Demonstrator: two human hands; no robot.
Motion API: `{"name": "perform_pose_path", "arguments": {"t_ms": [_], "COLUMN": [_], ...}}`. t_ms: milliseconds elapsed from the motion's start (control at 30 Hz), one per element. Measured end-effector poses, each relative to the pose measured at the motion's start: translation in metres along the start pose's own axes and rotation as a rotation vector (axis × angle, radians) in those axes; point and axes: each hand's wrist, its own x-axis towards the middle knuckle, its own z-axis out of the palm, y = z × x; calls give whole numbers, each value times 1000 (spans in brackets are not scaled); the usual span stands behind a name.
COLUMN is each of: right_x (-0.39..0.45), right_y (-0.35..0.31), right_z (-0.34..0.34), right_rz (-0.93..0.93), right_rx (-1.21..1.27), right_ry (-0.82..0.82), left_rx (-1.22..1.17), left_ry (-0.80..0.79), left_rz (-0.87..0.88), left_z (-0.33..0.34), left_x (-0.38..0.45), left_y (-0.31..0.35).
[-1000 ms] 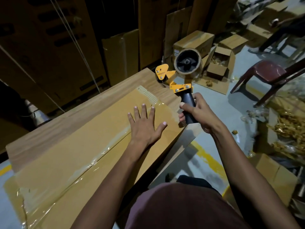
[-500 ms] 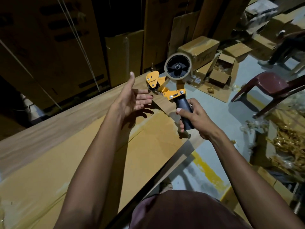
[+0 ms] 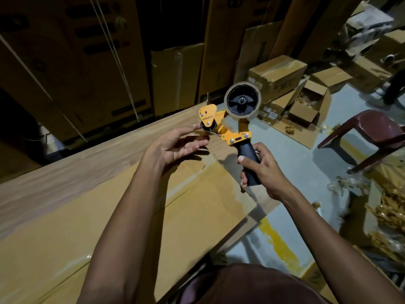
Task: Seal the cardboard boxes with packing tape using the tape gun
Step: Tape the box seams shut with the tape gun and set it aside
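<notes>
Right hand (image 3: 266, 170) gripping tape gun (image 3: 235, 121) handle, above box (image 3: 131, 216)

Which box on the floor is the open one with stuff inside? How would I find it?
Start at the dark red plastic chair on the grey floor, then look left past its legs to the cluster of cardboard boxes. The open box sits just right of the tape gun's tape roll. Unlike the taped-shut box behind it, its flaps stand up and golden bits show inside.
</notes>
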Motion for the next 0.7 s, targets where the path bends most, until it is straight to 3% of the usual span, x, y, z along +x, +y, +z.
{"name": "perform_pose_path", "arguments": {"t_ms": [433, 700], "right_x": [14, 18], "right_y": [15, 20], "right_z": [9, 13], "right_rz": [-13, 8], "right_rx": [22, -73], "right_ry": [57, 42], "left_rx": [361, 653], "left_ry": [258, 415], "left_rz": [62, 211], "left_z": [-10, 0], "left_x": [17, 25], "left_y": [16, 26]}}
